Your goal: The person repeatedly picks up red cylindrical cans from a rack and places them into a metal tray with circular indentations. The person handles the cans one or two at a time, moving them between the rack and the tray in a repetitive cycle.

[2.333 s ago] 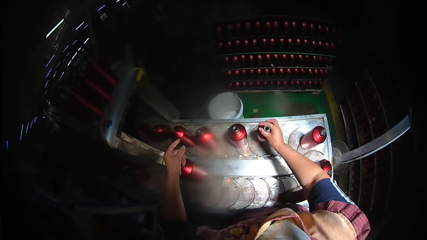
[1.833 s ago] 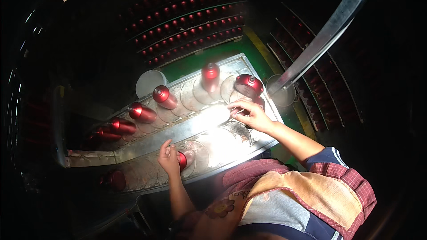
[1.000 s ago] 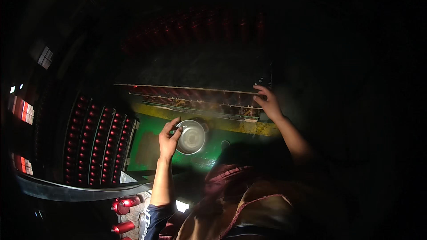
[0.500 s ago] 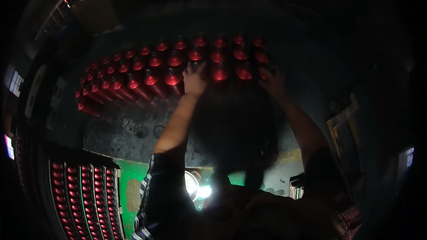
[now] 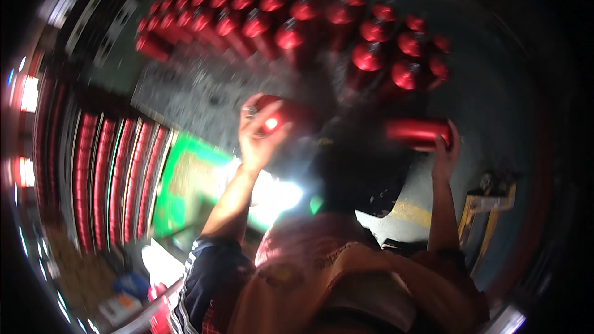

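Head view: left hand [image 5: 258, 139] and right hand [image 5: 444, 148] each grip glossy red cylinder [image 5: 279, 115].

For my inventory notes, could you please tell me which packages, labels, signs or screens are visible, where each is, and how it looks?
Small box-like packages: lower left edge; blurred, orange, white and blue.
Glowing panels: far left edge; bright rectangles, orange-white, too blurred to tell sign from screen.
Red canisters: massed across the top; no label discernible.
Left hand and right hand: each has a grip on one red canister.

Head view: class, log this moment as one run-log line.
left hand: grips red can | right hand: grips red can | beyond: red can cluster on floor
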`<action>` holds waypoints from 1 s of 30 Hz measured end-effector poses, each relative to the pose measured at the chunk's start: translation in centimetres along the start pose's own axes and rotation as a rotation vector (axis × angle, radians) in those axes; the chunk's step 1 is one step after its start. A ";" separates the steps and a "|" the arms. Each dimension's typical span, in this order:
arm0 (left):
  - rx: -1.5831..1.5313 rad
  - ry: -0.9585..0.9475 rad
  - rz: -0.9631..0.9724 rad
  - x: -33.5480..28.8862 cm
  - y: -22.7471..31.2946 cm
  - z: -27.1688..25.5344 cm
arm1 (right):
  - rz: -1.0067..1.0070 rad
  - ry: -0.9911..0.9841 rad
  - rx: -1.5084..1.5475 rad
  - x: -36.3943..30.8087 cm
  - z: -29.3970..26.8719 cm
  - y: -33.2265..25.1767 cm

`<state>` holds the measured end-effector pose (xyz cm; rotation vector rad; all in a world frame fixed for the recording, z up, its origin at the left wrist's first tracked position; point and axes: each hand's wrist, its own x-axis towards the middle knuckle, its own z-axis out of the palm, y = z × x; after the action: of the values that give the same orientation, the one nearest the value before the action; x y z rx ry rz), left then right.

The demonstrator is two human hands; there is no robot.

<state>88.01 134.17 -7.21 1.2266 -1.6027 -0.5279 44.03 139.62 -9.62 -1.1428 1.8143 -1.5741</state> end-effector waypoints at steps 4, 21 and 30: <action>-0.409 0.253 -0.609 -11.0 -0.4 -12.2 | 0.349 -0.367 0.581 -6.1 2.8 -1.4; -1.044 0.201 -1.003 -40.6 -27.6 -26.1 | 1.762 -1.521 1.400 -42.2 41.8 0.9; -1.192 0.435 -1.202 -35.5 -25.7 -29.1 | 1.333 -1.140 1.148 -42.4 43.0 -2.4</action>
<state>124.79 162.34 -32.11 1.0540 0.1211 -1.5208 101.70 150.51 -23.93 -0.0023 0.3570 -0.5566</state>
